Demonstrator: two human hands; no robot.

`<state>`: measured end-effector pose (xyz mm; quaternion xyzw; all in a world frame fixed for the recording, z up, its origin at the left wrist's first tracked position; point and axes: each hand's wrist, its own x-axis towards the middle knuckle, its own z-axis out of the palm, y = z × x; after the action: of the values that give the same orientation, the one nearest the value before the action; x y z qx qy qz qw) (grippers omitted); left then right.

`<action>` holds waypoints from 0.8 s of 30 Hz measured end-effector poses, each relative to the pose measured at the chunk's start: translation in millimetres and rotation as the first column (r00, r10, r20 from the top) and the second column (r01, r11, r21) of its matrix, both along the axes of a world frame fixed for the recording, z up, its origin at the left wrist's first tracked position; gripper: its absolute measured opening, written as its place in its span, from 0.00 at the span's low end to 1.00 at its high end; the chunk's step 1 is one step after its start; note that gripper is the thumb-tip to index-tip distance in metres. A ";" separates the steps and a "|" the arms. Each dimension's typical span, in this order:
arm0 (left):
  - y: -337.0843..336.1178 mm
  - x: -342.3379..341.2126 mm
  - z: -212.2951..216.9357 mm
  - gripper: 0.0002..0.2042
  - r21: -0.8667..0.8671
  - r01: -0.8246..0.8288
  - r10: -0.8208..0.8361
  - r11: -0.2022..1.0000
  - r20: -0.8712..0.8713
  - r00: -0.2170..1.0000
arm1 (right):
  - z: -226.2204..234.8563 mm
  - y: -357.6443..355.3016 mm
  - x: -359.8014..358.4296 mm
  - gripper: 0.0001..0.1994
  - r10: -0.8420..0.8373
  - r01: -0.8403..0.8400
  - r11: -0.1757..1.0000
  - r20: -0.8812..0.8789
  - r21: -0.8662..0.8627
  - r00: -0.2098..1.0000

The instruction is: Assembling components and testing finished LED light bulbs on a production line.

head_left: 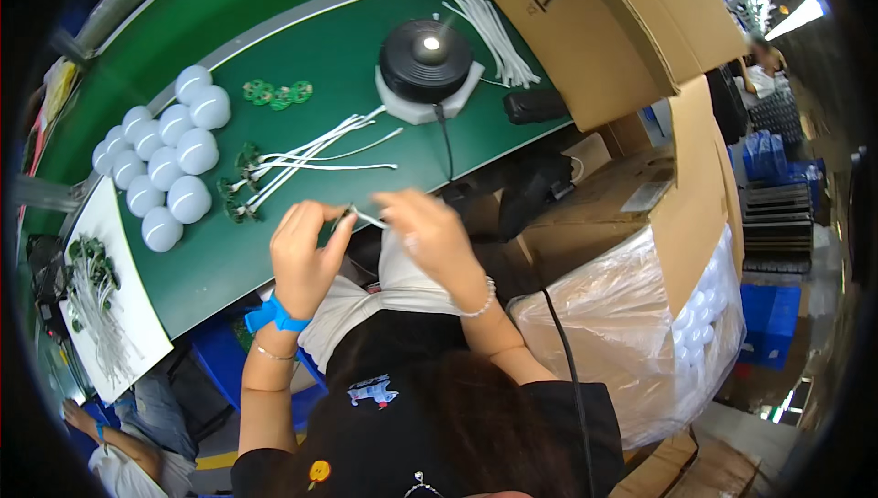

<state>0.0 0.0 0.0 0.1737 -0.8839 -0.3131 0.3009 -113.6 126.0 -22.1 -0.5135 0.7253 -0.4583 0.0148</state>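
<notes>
My left hand [309, 246], with a blue band at the wrist, pinches a small dark-green circuit board [347, 212] between thumb and fingers. From it a short stretch of white cable [370, 219] runs toward my right hand [428, 231]. Motion smears the fingers of that hand, so its hold on the cable is unclear. Both hands are above my lap at the table's front edge. Beyond them, several white cables with green boards at their left ends [302, 155] lie on the green table [219, 269].
White bulb covers [165, 169] cluster at the left, near loose round green boards [277, 94]. A black round device [425, 61] stands at the back, beside bundled white cables [494, 39]. Cardboard boxes [594, 214] and a plastic-lined carton [613, 324] crowd the right. A co-worker's arm [123, 448] shows lower left.
</notes>
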 end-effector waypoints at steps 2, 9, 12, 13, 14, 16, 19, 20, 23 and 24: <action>-19.7 -1.9 1.9 0.08 -0.132 -0.100 0.098 0.986 -0.024 0.995 | 0.8 5.0 -4.6 0.04 -0.204 0.225 0.953 0.117 -0.203 0.972; -85.2 -15.0 -1.7 0.09 -0.434 -0.478 0.557 0.764 0.071 0.827 | 13.9 42.0 2.8 0.05 -0.104 0.280 0.939 0.613 -0.199 0.783; -105.5 -13.9 -16.7 0.09 -0.579 -0.462 0.632 0.671 0.122 0.765 | 2.4 31.6 1.9 0.03 -0.021 0.174 0.974 0.709 -0.144 0.705; -106.7 -15.6 -17.8 0.08 -0.607 -0.440 0.633 0.661 0.137 0.762 | 2.5 31.6 1.1 0.03 0.028 0.139 0.978 0.754 -0.157 0.657; -108.3 -16.4 -18.9 0.09 -0.618 -0.406 0.636 0.673 0.205 0.744 | 6.4 33.2 0.1 0.03 0.073 0.108 0.980 0.810 -0.166 0.582; -106.4 -25.3 -14.7 0.11 -0.638 -0.396 0.646 0.660 0.213 0.733 | 4.7 35.9 -3.5 0.05 0.212 0.030 0.964 0.833 -0.264 0.511; -102.1 -46.9 -3.1 0.13 -0.648 -0.285 0.512 0.707 0.191 0.837 | 6.5 32.3 0.0 0.08 0.218 0.070 0.953 0.828 -0.294 0.516; -102.0 -56.8 -2.4 0.13 -0.617 -0.218 0.407 0.756 0.182 0.895 | 6.5 31.8 1.8 0.09 0.202 0.070 0.962 0.859 -0.264 0.471; -110.6 -86.7 -28.7 0.06 -0.610 -0.141 0.331 0.780 0.210 0.920 | 7.4 27.6 8.6 0.09 0.228 -0.034 0.969 0.837 -0.243 0.498; -114.6 -92.1 -40.2 0.05 -0.643 -0.157 0.371 0.749 0.212 0.904 | 9.3 25.8 12.2 0.08 0.208 -0.050 0.976 0.828 -0.214 0.522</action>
<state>-92.1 -114.6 -40.2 0.2412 -0.9398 0.0699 0.2318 -101.4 151.8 -12.8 -0.2792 0.5472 -0.7044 0.3556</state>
